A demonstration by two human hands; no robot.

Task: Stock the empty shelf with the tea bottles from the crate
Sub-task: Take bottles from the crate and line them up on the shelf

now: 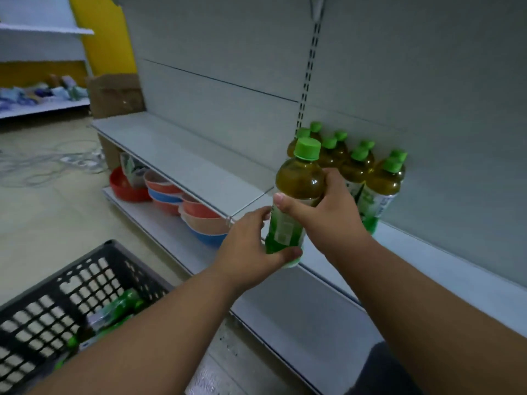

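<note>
A tea bottle (296, 189) with a green cap and green label is held upright over the front of the grey shelf (182, 158). My right hand (330, 215) grips its middle, and my left hand (245, 249) cups its base. Behind it, several more tea bottles (379, 181) stand in rows against the shelf's back wall. The black crate (85, 280) sits at the lower left, with more green-labelled bottles (114, 312) lying in it.
Stacked red and blue plastic bowls (188, 206) fill the lower shelf under the grey one. A cardboard box (114, 95) stands at the shelf's far left end. Cables (48, 163) lie on the floor beyond. The slotted upright (308, 72) runs up the back wall.
</note>
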